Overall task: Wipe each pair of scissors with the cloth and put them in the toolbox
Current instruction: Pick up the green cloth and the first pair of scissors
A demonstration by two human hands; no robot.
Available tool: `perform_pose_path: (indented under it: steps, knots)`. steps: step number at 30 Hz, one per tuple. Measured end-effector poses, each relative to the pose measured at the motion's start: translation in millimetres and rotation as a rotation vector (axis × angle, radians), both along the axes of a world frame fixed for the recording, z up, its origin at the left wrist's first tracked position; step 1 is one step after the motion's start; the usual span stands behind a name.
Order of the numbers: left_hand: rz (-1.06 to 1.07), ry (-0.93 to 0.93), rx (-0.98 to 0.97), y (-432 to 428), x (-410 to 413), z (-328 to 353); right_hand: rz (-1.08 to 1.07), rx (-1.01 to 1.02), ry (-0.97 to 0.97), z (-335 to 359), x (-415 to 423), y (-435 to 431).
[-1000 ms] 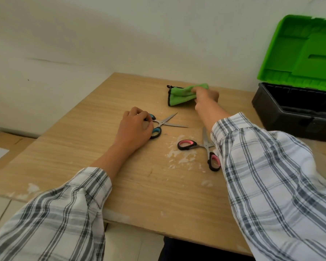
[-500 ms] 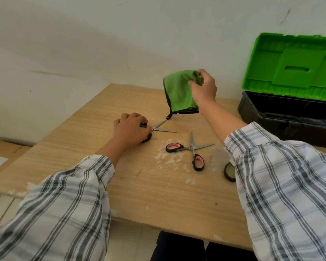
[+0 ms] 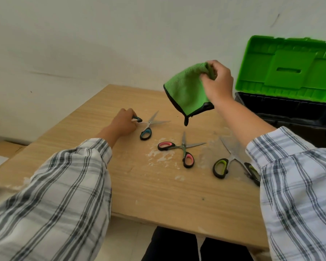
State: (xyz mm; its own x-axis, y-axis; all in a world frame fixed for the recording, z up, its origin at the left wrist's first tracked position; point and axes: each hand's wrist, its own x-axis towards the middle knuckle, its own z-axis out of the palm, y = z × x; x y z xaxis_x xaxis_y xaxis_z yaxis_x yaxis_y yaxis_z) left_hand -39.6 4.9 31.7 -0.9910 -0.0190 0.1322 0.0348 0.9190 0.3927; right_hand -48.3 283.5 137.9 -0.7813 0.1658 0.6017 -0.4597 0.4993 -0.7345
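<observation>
Three pairs of scissors lie spread open on the wooden table [image 3: 158,194]. My left hand [image 3: 123,124] grips one handle of the blue-handled scissors [image 3: 147,129], which rest on the table. The pink-handled scissors [image 3: 181,149] lie in the middle. To the right, the green-handled scissors [image 3: 228,162] are partly hidden by my right sleeve. My right hand [image 3: 217,81] holds the green cloth [image 3: 186,93] by a corner, up in the air above the table, and it hangs down. The toolbox [image 3: 290,112] stands open at the back right, black tub and green lid up.
White flecks and smears mark the table around the pink scissors. A white wall runs behind the table. Cardboard lies on the floor at the left. The table's near edge is above my lap.
My right hand has lifted the cloth off the table and higher into the air. My left hand has stayed on the blue scissors. The green-handled scissors have come into view.
</observation>
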Motion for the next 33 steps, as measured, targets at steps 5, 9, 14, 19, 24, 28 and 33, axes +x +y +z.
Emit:
perform_pose_path:
  steps: [5, 9, 14, 19, 24, 28, 33]
  knots:
    - [0.110, 0.027, 0.847, 15, 12, 19, -0.030, -0.088, -0.029, 1, 3, 12]
    - [0.141, 0.070, 1.055, 35, 11, 40, -0.076, 0.002, 0.015, 7, 10, 21]
    - [0.085, 0.084, 1.171, 72, 9, 71, -0.086, 0.070, 0.008, 16, 18, 39]
    - [0.088, 0.111, 1.274, 110, 6, 95, -0.159, -0.062, -0.035, 21, 30, 72]
    - [0.141, 0.133, 1.387, 143, 5, 107, -0.260, -0.281, 0.016, 20, 45, 98]
    - [0.167, 0.171, 1.475, 166, 8, 113, -0.317, -0.473, 0.062, 21, 55, 112]
    - [0.081, 0.161, 1.609, 198, 20, 121, -0.174, -0.280, -0.056, 12, 60, 115]
